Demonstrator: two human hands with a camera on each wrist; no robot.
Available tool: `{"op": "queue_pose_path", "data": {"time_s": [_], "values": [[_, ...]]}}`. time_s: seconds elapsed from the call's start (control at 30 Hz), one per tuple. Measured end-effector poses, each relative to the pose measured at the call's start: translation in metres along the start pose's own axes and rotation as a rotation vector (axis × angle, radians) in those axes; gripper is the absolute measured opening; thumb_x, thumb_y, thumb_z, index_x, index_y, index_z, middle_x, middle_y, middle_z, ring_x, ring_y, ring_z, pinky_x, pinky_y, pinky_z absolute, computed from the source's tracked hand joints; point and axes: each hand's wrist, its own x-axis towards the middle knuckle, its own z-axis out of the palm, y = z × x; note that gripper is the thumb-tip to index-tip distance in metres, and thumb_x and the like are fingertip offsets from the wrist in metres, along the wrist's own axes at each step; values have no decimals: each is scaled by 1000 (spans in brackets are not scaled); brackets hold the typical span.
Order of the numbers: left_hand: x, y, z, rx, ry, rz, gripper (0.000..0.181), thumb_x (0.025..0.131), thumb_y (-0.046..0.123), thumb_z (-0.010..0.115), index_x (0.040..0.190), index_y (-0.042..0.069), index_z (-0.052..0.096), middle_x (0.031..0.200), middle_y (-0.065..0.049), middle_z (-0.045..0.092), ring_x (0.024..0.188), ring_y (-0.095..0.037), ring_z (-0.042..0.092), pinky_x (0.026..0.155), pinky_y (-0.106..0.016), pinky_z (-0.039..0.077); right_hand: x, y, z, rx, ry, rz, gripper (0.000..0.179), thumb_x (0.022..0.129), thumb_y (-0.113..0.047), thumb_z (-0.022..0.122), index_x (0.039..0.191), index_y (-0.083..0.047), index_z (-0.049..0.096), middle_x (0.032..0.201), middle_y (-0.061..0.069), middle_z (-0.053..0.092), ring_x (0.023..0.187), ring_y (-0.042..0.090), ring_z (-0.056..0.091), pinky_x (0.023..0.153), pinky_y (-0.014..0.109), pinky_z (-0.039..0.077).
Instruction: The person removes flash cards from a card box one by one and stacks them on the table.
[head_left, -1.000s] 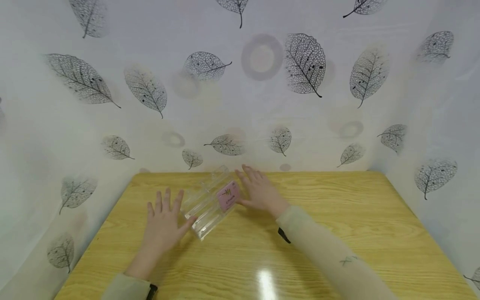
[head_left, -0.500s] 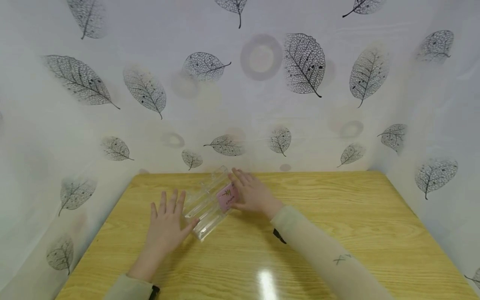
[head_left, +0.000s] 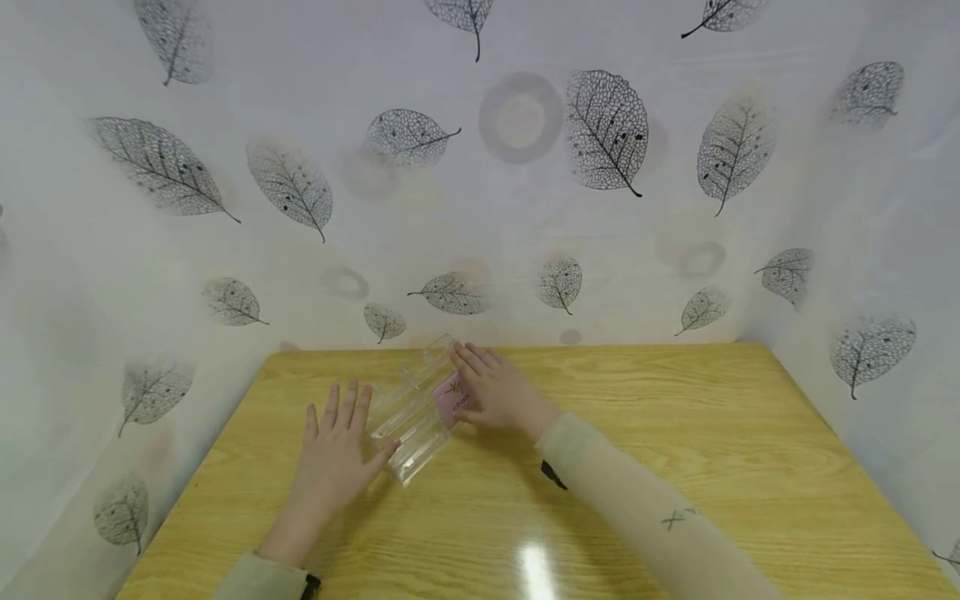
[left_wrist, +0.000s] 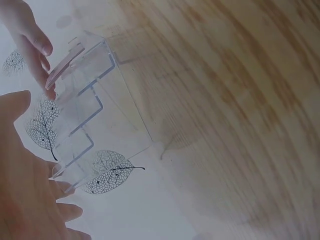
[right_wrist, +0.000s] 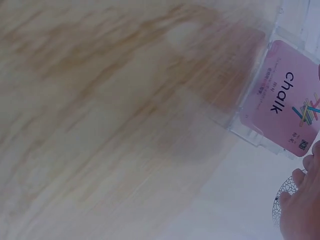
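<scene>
A clear plastic stepped rack (head_left: pixel 412 446) stands askew on the table. On its right part leans a pink card (head_left: pixel 448 402) printed "chalk", with chalk sticks drawn on it in the right wrist view. My right hand (head_left: pixel 498 390) reaches over the card's right edge, thumb near the lower edge and fingers straight near the upper corner. Whether they touch it cannot be told. My left hand (head_left: pixel 337 454) is spread at the rack's left end. Its thumb (head_left: pixel 386 450) lies at the near corner. In the left wrist view the left fingertips (left_wrist: pixel 70 212) are beside the rack's edge.
The wood-grain table (head_left: pixel 637 467) reaches a pale cloth backdrop (head_left: pixel 525 208) with leaf prints, which also closes in both sides. A bright light reflection lies on the table's near part. Dark straps show at both sleeves.
My right hand has moved left from beside the pink card to over its right part. The left hand has shifted slightly right. The rack and card have stayed in place.
</scene>
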Motion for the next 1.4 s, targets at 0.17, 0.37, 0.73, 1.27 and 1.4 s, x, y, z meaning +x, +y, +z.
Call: {"op": "queue_pose_path", "data": {"time_s": [0.17, 0.37, 0.73, 1.27, 1.4], "values": [[0, 0, 1, 1, 20, 6, 95, 85, 64, 51, 152, 11, 10, 158, -13, 6, 144, -38, 6, 113, -60, 2, 3, 0, -2, 11, 10, 14, 98, 86, -68, 44, 152, -7, 5, 159, 8, 3, 146, 25, 7, 118, 43, 11], [0, 2, 1, 3, 3, -1, 96, 85, 64, 51, 152, 11, 7, 158, -13, 2, 144, -37, 3, 113, -61, 1, 5, 0, -5, -13, -10, 17, 96, 87, -69, 41, 151, -7, 7, 159, 8, 3, 146, 25, 8, 118, 42, 10], [4, 1, 7, -18, 2, 32, 97, 85, 64, 51, 152, 12, 3, 159, -11, -3, 145, -33, -3, 114, -58, 1, 1, 5, -1, -17, 9, 13, 99, 85, -69, 44, 151, -4, 9, 159, 11, 5, 146, 27, 10, 118, 43, 11], [14, 7, 4, 15, -4, 105, 99, 83, 64, 54, 152, 11, 7, 158, -10, 6, 145, -35, 2, 114, -59, 5, -4, 21, 2, -58, 12, 12, 96, 87, -70, 38, 151, -4, 9, 159, 10, 5, 146, 26, 7, 118, 42, 11], [14, 8, 2, 17, 0, 119, 98, 83, 63, 54, 152, 10, 9, 158, -10, 8, 144, -37, 4, 114, -59, 6, -4, 22, 2, -77, 15, 1, 95, 88, -69, 38, 151, -4, 10, 159, 11, 6, 146, 26, 8, 118, 43, 12]]}}
